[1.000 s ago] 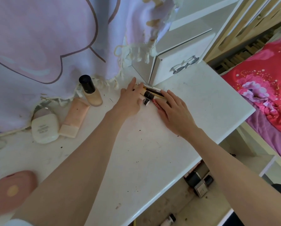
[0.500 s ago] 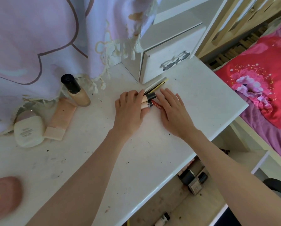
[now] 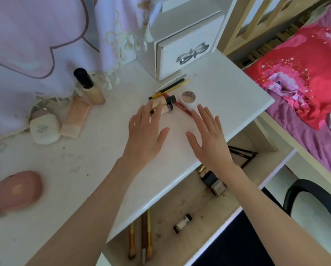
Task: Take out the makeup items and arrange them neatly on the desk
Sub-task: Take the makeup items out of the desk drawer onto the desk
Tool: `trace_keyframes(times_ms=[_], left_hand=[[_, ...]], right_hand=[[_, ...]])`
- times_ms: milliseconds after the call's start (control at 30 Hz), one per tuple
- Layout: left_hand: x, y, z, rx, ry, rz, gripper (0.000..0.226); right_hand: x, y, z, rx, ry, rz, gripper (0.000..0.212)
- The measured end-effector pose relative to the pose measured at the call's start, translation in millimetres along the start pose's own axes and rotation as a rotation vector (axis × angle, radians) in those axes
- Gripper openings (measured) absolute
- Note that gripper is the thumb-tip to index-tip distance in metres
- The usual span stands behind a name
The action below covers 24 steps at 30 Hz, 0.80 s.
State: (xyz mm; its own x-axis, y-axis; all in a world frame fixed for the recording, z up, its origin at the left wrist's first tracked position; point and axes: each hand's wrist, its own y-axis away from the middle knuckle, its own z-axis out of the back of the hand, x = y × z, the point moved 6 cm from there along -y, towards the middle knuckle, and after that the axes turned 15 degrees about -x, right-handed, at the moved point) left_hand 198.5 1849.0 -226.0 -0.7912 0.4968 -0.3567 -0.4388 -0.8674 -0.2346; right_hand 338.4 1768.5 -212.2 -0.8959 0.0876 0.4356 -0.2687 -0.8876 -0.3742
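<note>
Flanking tubes [image 3: 163,106] — jar [image 3: 188,100], bottle [image 3: 89,87]

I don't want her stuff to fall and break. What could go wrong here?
The red pencil and the little round jar lie near the right hand, not far from the desk edge, so a nudge might roll them toward it. The thin pencils lie crossed in a loose pile and could scatter. The foundation bottle looks tilted against the cloth and might tip.
</note>
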Motion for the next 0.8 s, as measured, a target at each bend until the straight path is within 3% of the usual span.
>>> trace_keyframes(times_ms=[100, 233, 367, 567, 800], left_hand=[[-13.3, 44.4, 0.5, 0.048, -0.049, -0.039, 0.063], [-17.3, 76.8, -14.1, 0.146, -0.211, -0.059, 0.061], [-24.6, 49.2, -26.4, 0.166, -0.285, -0.126, 0.059], [-25.1, 37.9, -36.1, 0.175, -0.279, -0.086, 0.061], [-27.6, 37.1, -31.8, 0.125, -0.272, -0.111, 0.060]], right_hand=[[2.3, 51.9, 13.5, 0.013, -0.023, -0.034, 0.050], [-2.1, 102.8, 12.4, 0.190, 0.015, -0.048, 0.054], [-10.1, 96.8, 3.8, 0.272, 0.100, -0.010, 0.059], [-15.9, 85.0, -13.5, 0.372, 0.205, 0.038, 0.058], [-19.8, 89.0, -19.4, 0.362, 0.211, 0.045, 0.059]])
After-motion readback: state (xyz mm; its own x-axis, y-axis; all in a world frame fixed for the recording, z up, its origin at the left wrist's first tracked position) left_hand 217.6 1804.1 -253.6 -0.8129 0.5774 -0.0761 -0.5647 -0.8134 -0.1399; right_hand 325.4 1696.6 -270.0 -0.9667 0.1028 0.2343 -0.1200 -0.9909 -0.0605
